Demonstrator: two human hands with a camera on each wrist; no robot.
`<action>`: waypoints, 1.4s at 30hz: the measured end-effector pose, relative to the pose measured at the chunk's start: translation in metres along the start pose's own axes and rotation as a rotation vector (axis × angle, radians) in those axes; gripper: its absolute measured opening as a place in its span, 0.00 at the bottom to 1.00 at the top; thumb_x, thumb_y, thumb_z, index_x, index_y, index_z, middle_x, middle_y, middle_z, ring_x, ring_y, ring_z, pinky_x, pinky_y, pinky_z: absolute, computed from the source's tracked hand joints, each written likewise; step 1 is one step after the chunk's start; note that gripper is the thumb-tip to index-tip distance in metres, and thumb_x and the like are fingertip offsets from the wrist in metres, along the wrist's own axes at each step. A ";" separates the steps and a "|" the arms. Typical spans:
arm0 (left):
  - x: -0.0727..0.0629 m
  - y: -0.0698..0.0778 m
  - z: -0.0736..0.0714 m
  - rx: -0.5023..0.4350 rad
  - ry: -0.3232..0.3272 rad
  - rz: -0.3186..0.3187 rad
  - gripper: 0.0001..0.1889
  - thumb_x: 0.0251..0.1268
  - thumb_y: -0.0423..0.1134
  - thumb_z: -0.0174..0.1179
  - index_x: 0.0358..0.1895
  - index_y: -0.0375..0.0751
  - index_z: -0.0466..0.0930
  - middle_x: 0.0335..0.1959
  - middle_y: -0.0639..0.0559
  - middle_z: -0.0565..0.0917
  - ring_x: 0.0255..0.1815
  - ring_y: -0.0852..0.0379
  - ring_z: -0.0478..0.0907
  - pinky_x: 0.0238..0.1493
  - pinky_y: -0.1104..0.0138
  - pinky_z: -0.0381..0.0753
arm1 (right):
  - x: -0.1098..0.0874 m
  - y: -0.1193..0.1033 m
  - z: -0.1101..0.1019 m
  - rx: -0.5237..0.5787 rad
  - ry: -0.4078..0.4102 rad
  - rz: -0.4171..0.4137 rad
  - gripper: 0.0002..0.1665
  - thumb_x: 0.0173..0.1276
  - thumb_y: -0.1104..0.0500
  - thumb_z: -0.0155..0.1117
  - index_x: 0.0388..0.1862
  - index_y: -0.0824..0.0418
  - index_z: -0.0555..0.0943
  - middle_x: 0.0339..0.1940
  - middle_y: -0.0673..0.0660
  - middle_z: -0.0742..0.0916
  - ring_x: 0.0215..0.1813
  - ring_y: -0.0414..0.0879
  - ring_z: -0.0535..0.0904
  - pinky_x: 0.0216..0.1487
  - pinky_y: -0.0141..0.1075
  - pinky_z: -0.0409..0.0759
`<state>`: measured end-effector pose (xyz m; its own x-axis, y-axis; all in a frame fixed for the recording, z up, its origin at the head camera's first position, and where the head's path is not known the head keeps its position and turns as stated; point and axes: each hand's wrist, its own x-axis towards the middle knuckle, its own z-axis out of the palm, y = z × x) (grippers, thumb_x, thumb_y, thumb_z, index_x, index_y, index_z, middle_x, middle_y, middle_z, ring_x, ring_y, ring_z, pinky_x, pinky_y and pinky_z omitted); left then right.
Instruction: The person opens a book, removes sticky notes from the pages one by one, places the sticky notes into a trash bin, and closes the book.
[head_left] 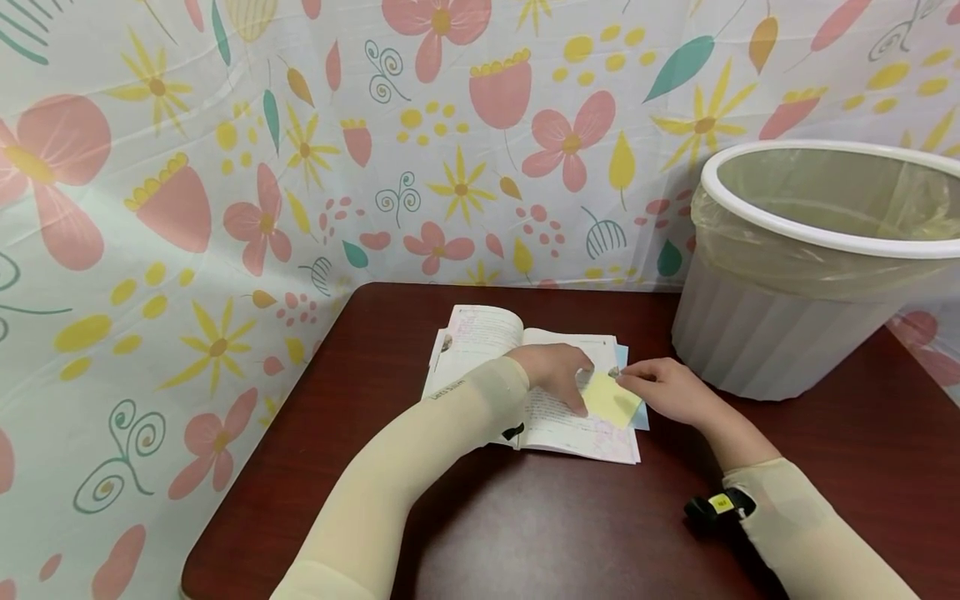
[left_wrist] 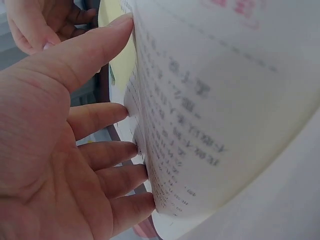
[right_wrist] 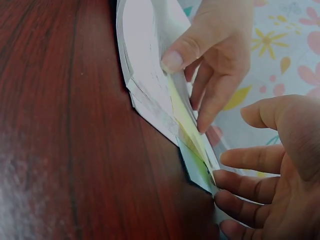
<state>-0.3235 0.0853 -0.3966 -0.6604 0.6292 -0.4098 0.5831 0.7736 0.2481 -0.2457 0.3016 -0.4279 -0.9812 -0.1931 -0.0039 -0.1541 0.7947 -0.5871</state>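
Observation:
An open book (head_left: 487,329) with printed pages lies on the table. On its right-hand page is a yellow sticky note (head_left: 611,402), and a light blue slip (head_left: 642,418) sticks out past the page's outer edge beneath it. My left hand (head_left: 557,372) rests on the right-hand page, its fingers spread and their tips on the paper (left_wrist: 190,125), the thumb beside the note's left side. From the right, my right hand (head_left: 670,390) reaches to the note's outer edge. In the right wrist view its fingertips (right_wrist: 225,197) touch around that edge, while the thumb stands apart.
A grey waste bin (head_left: 757,333) with a white rim and a plastic liner stands at the table's back right. The dark red table (head_left: 360,375) meets a flower-patterned cloth (head_left: 300,167) behind and to the left. A black wrist device (head_left: 705,510) sits on the right sleeve.

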 end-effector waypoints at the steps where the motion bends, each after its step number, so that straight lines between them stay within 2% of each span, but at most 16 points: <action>1: 0.000 0.000 0.000 -0.005 0.001 -0.001 0.44 0.55 0.61 0.75 0.76 0.62 0.69 0.77 0.67 0.69 0.79 0.65 0.63 0.78 0.65 0.64 | 0.001 0.000 0.000 0.003 0.002 0.004 0.30 0.78 0.43 0.58 0.62 0.68 0.84 0.61 0.69 0.85 0.61 0.62 0.82 0.57 0.57 0.82; 7: -0.002 0.001 -0.002 -0.011 -0.003 -0.001 0.43 0.54 0.60 0.75 0.75 0.62 0.70 0.76 0.67 0.70 0.79 0.65 0.63 0.78 0.65 0.65 | 0.004 0.004 0.002 0.020 0.022 0.029 0.28 0.77 0.45 0.59 0.59 0.66 0.86 0.59 0.68 0.87 0.57 0.58 0.83 0.53 0.50 0.83; 14: -0.004 -0.001 -0.008 0.025 -0.038 -0.033 0.44 0.53 0.61 0.76 0.75 0.72 0.67 0.78 0.72 0.65 0.81 0.66 0.59 0.78 0.64 0.64 | 0.008 0.006 0.004 0.027 0.024 0.080 0.24 0.73 0.45 0.65 0.53 0.63 0.89 0.53 0.64 0.89 0.49 0.50 0.84 0.43 0.38 0.80; 19: -0.005 -0.002 -0.011 0.031 -0.062 -0.045 0.45 0.53 0.59 0.77 0.76 0.74 0.65 0.79 0.72 0.63 0.81 0.66 0.58 0.78 0.63 0.64 | 0.009 0.006 0.006 0.032 0.032 0.137 0.19 0.69 0.49 0.69 0.47 0.63 0.90 0.50 0.64 0.89 0.46 0.51 0.83 0.39 0.36 0.79; 24: -0.007 -0.001 -0.010 0.040 -0.062 -0.037 0.46 0.54 0.57 0.77 0.78 0.70 0.64 0.81 0.70 0.62 0.82 0.65 0.57 0.79 0.65 0.61 | 0.008 0.005 0.007 0.037 0.055 0.166 0.15 0.67 0.52 0.70 0.41 0.63 0.90 0.45 0.63 0.89 0.41 0.51 0.80 0.36 0.36 0.76; 30: -0.009 0.000 -0.011 0.053 -0.057 -0.036 0.47 0.55 0.58 0.76 0.79 0.68 0.63 0.82 0.68 0.61 0.83 0.64 0.56 0.80 0.65 0.60 | 0.007 0.002 0.009 0.024 0.066 0.086 0.15 0.68 0.56 0.67 0.47 0.65 0.89 0.50 0.66 0.89 0.44 0.52 0.80 0.39 0.37 0.77; 36: -0.006 -0.003 -0.010 0.014 -0.079 -0.048 0.47 0.54 0.58 0.76 0.79 0.71 0.62 0.83 0.68 0.57 0.84 0.64 0.53 0.81 0.65 0.58 | 0.006 -0.001 0.011 -0.024 0.075 -0.005 0.17 0.71 0.60 0.63 0.54 0.67 0.88 0.56 0.69 0.88 0.51 0.54 0.82 0.50 0.48 0.82; 39: -0.003 -0.005 -0.009 0.002 -0.086 -0.051 0.48 0.54 0.58 0.77 0.79 0.72 0.62 0.84 0.68 0.55 0.84 0.64 0.52 0.81 0.64 0.58 | 0.005 -0.003 0.011 -0.045 0.083 -0.027 0.18 0.71 0.61 0.62 0.54 0.67 0.88 0.54 0.68 0.88 0.51 0.55 0.83 0.53 0.52 0.82; 42: -0.001 -0.007 -0.008 -0.003 -0.086 -0.050 0.48 0.53 0.58 0.77 0.78 0.73 0.62 0.84 0.68 0.56 0.84 0.64 0.53 0.81 0.64 0.59 | 0.004 -0.005 0.011 -0.058 0.093 -0.045 0.17 0.70 0.61 0.62 0.53 0.66 0.88 0.51 0.67 0.89 0.50 0.55 0.83 0.51 0.50 0.81</action>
<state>-0.3312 0.0800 -0.3908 -0.6453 0.5813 -0.4956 0.5493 0.8040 0.2277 -0.2479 0.2901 -0.4338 -0.9793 -0.1771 0.0978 -0.2017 0.8188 -0.5375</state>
